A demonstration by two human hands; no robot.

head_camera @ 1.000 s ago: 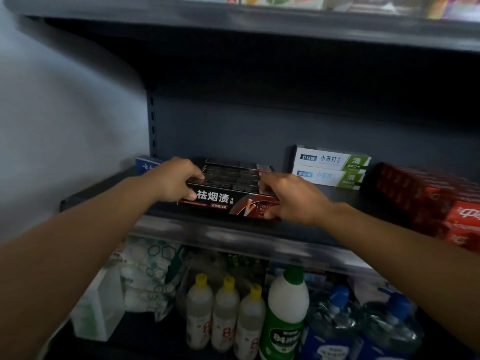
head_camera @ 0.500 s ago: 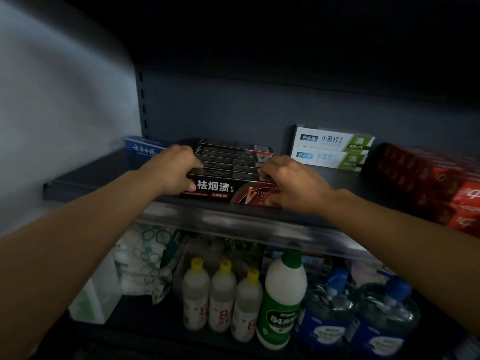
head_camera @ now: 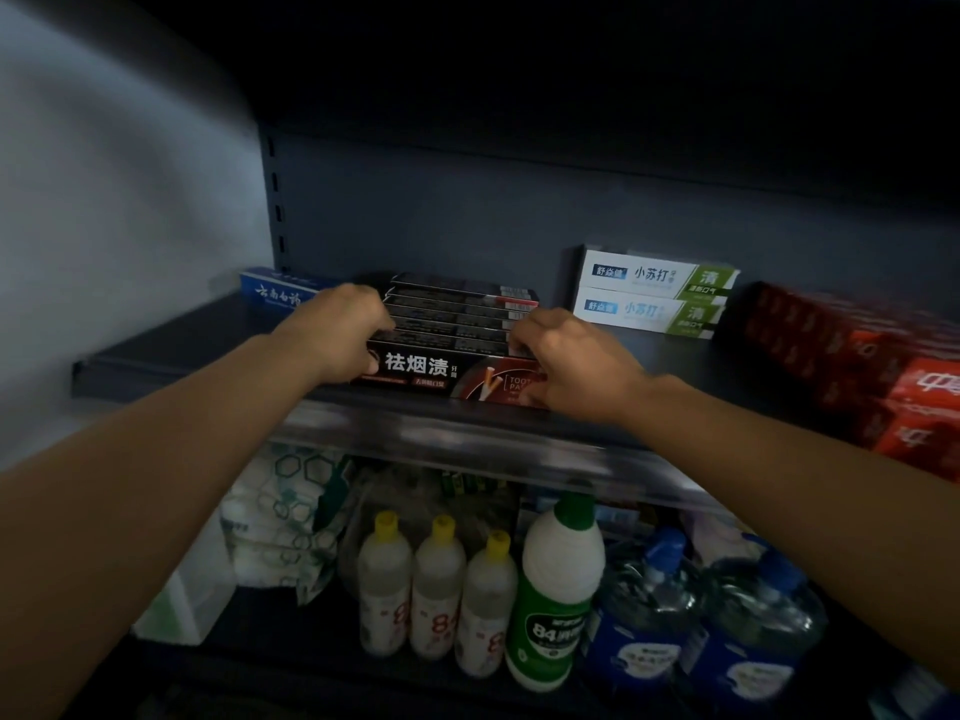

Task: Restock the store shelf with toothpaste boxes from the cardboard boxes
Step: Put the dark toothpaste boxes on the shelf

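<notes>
A row of several black toothpaste boxes [head_camera: 452, 324] stands on edge on the dark shelf [head_camera: 171, 350], running from the front lip to the back. My left hand [head_camera: 340, 335] grips the row's left end and my right hand [head_camera: 569, 363] grips its right end, fingers curled over the front box with white Chinese lettering. A blue toothpaste box [head_camera: 275, 291] lies behind my left hand. Two white-and-green toothpaste boxes [head_camera: 654, 291] are stacked to the right. No cardboard box is in view.
Red toothpaste boxes [head_camera: 883, 371] fill the shelf's right end. The lower shelf holds white wipe packs [head_camera: 280, 517], three yellow-capped bottles [head_camera: 436, 589], a green-and-white bleach bottle [head_camera: 558, 589] and blue jugs [head_camera: 649, 615]. A pale wall [head_camera: 104, 226] is at left.
Both hands stay clamped on the ends of the black box row. The view has tilted down, so the upper shelf has left the frame.
</notes>
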